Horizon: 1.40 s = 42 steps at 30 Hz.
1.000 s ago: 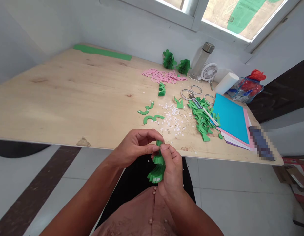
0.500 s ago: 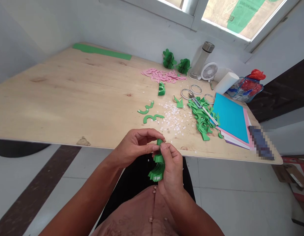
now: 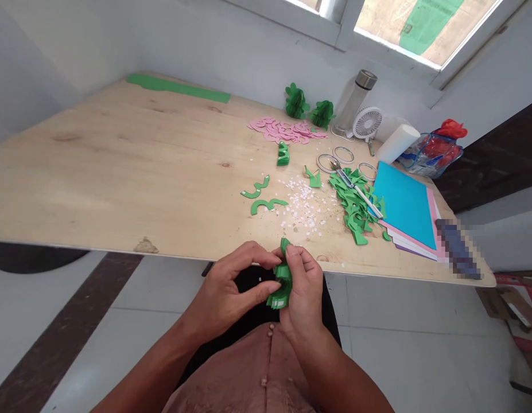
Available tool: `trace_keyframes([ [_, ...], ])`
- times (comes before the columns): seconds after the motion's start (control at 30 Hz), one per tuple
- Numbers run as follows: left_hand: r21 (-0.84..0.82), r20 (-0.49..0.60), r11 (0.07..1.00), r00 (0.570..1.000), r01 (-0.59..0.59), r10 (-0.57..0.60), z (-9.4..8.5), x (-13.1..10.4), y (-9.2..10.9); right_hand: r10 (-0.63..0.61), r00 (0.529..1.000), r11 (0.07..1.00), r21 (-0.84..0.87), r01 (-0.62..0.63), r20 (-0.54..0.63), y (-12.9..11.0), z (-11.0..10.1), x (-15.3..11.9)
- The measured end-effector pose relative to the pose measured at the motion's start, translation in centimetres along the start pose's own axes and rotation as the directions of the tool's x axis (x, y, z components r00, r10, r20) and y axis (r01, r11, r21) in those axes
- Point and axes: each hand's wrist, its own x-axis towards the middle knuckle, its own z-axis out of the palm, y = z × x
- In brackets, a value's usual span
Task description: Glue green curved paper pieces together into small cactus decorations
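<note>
A layered stack of curved green paper cutouts [image 3: 283, 272] is held up at the table's front edge, above my lap. My right hand [image 3: 304, 287] wraps round its right side, thumb near the upper end. My left hand [image 3: 233, 284] has its index finger and thumb on the left side, a fold of the stack between them. White patches show on the stack's lower end. On the table beyond lie two loose wavy green paper strips [image 3: 269, 205] and a smaller stack of green cutouts [image 3: 283, 154].
White paper bits [image 3: 306, 201] are scattered in front. To the right are green scraps [image 3: 356, 212], a utility knife [image 3: 345, 179], tape rolls [image 3: 326, 163] and coloured sheets [image 3: 406, 206]. Behind are pink cutouts [image 3: 287, 131], two green paper trees [image 3: 295, 102], a bottle [image 3: 356, 103] and a fan [image 3: 367, 123].
My left hand has slid down from the stack's upper end to its middle, with thumb and index wider apart. The stack's lower end has risen slightly; my right hand keeps its hold.
</note>
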Motion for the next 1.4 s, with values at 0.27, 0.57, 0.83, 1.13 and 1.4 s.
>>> trace_keyframes([
  [0.27, 0.156, 0.008, 0.987, 0.999, 0.046, -0.047, 0.54, 0.27, 0.77, 0.011, 1.0, 0.999, 0.032, -0.012, 0.018, 0.14, -0.07, -0.12],
  [0.57, -0.003, 0.02, 0.992, 0.992, 0.127, -0.126, 0.79, 0.37, 1.01, 0.025, 1.0, 0.999, 0.045, -0.025, 0.01, 0.24, -0.12, -0.21],
  [0.83, -0.083, 0.048, 0.984, 0.987, 0.155, -0.152, 0.83, 0.27, 0.46, 0.028, 1.0, 0.999, 0.038, -0.028, 0.001, 0.22, 0.06, -0.49],
  [1.13, -0.052, 0.013, 0.993, 0.994, 0.106, -0.105, 0.96, 0.0, 0.39, 0.054, 0.999, 0.996, 0.069, -0.054, 0.006, 0.17, 0.29, -0.59],
  [1.4, -0.047, -0.006, 0.994, 0.995, 0.094, -0.095, 1.03, -0.05, 0.42, 0.081, 0.997, 0.991, 0.104, -0.08, 0.003, 0.05, 0.34, -0.63],
])
